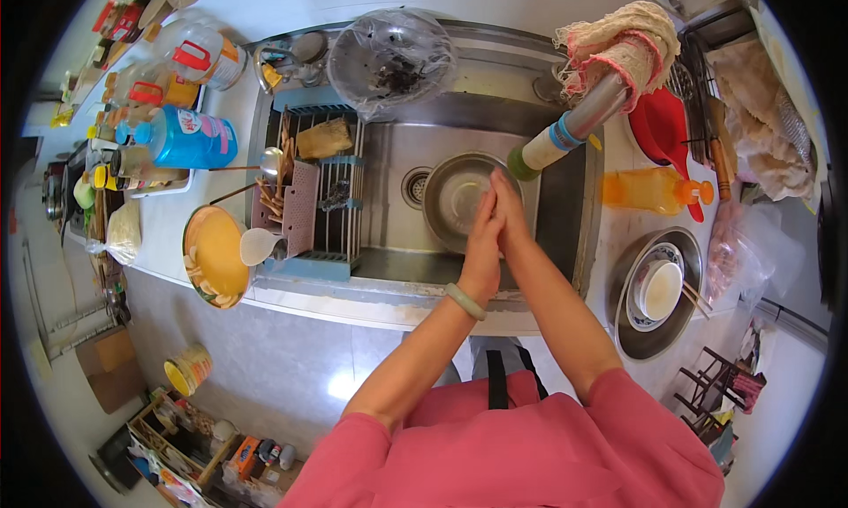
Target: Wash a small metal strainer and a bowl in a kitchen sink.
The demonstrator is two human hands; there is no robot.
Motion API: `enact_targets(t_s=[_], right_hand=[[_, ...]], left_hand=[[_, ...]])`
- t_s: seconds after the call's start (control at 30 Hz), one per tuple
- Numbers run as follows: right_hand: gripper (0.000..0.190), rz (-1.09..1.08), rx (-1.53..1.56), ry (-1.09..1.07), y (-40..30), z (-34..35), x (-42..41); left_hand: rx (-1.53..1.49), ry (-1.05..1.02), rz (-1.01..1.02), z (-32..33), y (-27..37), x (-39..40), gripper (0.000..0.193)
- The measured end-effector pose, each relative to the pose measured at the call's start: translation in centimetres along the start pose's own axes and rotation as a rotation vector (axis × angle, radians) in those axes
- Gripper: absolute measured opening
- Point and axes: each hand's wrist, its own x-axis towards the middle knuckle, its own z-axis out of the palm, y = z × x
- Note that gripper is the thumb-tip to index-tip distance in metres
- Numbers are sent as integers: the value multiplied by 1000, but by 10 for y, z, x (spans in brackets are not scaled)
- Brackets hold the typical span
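Note:
My left hand [483, 246], with a pale green bangle [466, 301] on its wrist, presses palm to palm against my right hand [510, 210]. Both sets of fingers are straight and close together, pointing away from me. No object shows between the palms, though their inner faces are hidden. Beneath them a round stainless steel basin [445, 193] rests in the metal sink [391, 170], partly covered by the hands. The faucet [596, 107] reaches in from the upper right, a cloth [626, 47] draped over it and a green end piece [523, 163] near my fingertips.
A blue dish rack [318, 269] with chopsticks spans the sink's left side. Behind stands a plastic-covered bowl [394, 64]. An orange pump bottle [646, 190] and a metal basin of bowls [626, 329] are right; a yellow plate [215, 256] overhangs the counter edge at left.

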Motion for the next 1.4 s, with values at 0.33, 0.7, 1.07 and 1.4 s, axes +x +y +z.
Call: enact_targets(t_s=[0.33, 0.7, 1.07, 1.4], right_hand=[[54, -58, -526, -23, 7, 39, -37], [55, -1286, -1743, -253, -68, 76, 59], [80, -1368, -2090, -412, -102, 100, 121], [42, -1525, -1705, -282, -93, 99, 143]], left_hand=[[-65, 17, 55, -4, 10, 5, 59], [-237, 229, -120, -53, 11, 5, 31], [-249, 225, -67, -88, 56, 2, 29], [-252, 199, -81, -92, 55, 0, 31]])
